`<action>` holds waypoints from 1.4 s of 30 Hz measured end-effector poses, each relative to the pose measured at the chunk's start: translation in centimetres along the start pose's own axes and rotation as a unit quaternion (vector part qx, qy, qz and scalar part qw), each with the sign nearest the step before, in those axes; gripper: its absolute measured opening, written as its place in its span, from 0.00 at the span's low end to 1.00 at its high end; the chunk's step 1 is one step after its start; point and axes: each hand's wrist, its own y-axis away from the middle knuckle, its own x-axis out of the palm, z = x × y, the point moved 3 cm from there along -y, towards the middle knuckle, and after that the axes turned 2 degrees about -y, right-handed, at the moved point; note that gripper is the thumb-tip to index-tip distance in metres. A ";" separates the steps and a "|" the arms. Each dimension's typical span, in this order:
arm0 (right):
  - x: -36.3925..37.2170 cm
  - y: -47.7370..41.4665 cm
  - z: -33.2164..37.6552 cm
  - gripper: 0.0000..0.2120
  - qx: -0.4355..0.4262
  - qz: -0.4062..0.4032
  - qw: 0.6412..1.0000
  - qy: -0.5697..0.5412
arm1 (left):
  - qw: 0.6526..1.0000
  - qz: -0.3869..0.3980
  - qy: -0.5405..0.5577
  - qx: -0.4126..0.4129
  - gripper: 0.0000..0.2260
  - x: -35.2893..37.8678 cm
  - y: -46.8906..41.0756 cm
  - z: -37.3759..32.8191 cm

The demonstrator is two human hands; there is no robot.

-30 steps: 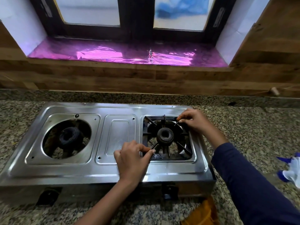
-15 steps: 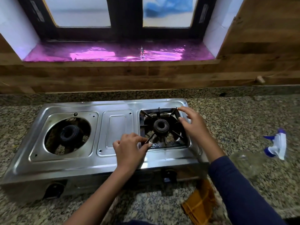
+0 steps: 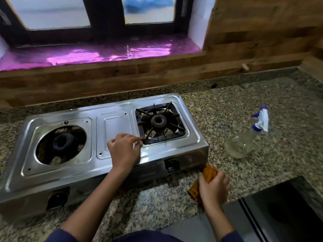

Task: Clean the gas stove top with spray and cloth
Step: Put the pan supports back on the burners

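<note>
Right hand (image 3: 214, 187) has left the far corner of the black cast-iron pan-support grate (image 3: 160, 123) and dropped to the front edge of the speckled granite counter (image 3: 227, 105). It now grips the crumpled orange cloth (image 3: 208, 172), fingers curled round it, just in front of the stove's right knob. Left hand (image 3: 124, 151) unchanged: curled, thumb and forefinger pinching the grate's near-left corner. Grate sits over the right burner of the two-burner stainless-steel gas stove (image 3: 113, 126); left burner has no grate. Clear plastic spray bottle with white-and-blue trigger (image 3: 242, 144) lies on its side on the counter right of the stove, apart from both hands.

Handling, judged:
- Cloth: soft, light, bunches easily. Take a fistful anywhere.
- Bottle: light, smooth, may roll. Take it at the neck under the trigger.
- Grate: stiff, probably heavy and greasy. Lift by the frame corners.
</note>
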 end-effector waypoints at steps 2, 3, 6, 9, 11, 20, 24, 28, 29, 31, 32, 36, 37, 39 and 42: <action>0.8 0.2 -1.1 0.33 0.023 0.012 0.999 0.039 | 1.000 -0.008 0.003 0.016 0.07 -0.4 0.1 0.0; 1.1 0.4 -1.1 0.35 0.027 0.019 0.998 0.051 | 1.000 -0.010 0.010 0.021 0.07 -0.6 0.2 0.2; 2.0 0.3 -1.1 0.32 0.034 0.025 0.995 0.091 | 0.999 0.004 0.027 0.034 0.09 -1.3 0.7 0.9; 2.4 0.2 -1.1 0.24 0.028 0.008 0.997 0.077 | 0.996 0.013 0.054 0.070 0.09 -2.3 1.4 1.8; 2.3 1.1 -1.1 0.20 0.043 -0.003 0.999 0.009 | 0.992 0.015 0.071 0.101 0.10 -3.3 2.0 2.5; 8.4 17.3 5.6 0.10 0.155 0.153 0.934 -0.284 | 0.974 0.005 0.176 0.141 0.09 -9.5 5.8 15.2; 16.7 28.9 10.3 0.15 0.183 0.335 0.871 -0.309 | 0.980 -0.030 0.168 0.099 0.09 -15.6 8.3 26.8; 24.3 40.0 15.6 0.23 0.250 0.519 0.761 -0.298 | 0.987 -0.111 0.116 -0.007 0.10 -22.6 12.1 41.2; 25.5 42.3 17.1 0.21 0.253 0.542 0.745 -0.296 | 0.985 -0.127 0.101 -0.060 0.10 -23.8 13.4 44.7; 27.5 46.1 19.9 0.22 0.248 0.559 0.742 -0.276 | 0.968 -0.145 0.065 -0.196 0.09 -25.4 15.8 51.0; 28.9 47.9 21.0 0.20 0.246 0.554 0.745 -0.278 | 0.952 -0.140 0.039 -0.268 0.11 -25.9 17.3 54.7; 31.9 52.3 24.5 0.12 0.194 0.533 0.779 -0.268 | 0.875 -0.005 0.066 -0.480 0.32 -24.1 20.5 63.7; 32.7 53.0 25.2 0.11 0.171 0.532 0.788 -0.256 | 0.858 0.008 0.092 -0.504 0.35 -23.8 20.5 64.6; 33.6 53.6 26.0 0.11 0.144 0.532 0.803 -0.226 | 0.836 -0.006 0.124 -0.534 0.37 -22.9 20.5 65.3; 34.7 54.0 26.6 0.13 0.129 0.534 0.811 -0.200 | 0.804 -0.045 0.146 -0.575 0.33 -22.2 20.4 65.4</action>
